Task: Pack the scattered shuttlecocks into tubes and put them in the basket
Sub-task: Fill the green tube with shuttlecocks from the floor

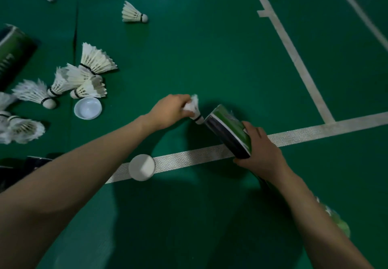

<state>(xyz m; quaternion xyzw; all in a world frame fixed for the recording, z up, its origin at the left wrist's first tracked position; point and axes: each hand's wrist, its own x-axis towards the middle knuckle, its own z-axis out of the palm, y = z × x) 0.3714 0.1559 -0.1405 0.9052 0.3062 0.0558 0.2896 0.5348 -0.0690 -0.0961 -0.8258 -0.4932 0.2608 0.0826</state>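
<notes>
A: Left arm?
B: Bare forearm reaching forward from lower left. The left hand [169, 111], knuckles up, pinches the skirt of a white feathered shuttlecock [194, 109].
A: Right arm?
B: Bare forearm entering from lower right. The right hand [262, 153] is wrapped round a tilted dark-and-green cylindrical tube [227, 131], fingers curled over it.

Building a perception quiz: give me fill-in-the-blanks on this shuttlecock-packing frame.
1. The left hand pinches a white feather shuttlecock, its ____ end toward the green-and-black cylindrical tube gripped by the right hand.
2. One round white plastic cap lies on a white court ____.
3. Another white cap lies hollow side ____.
Missing: cork, line, up.
</notes>
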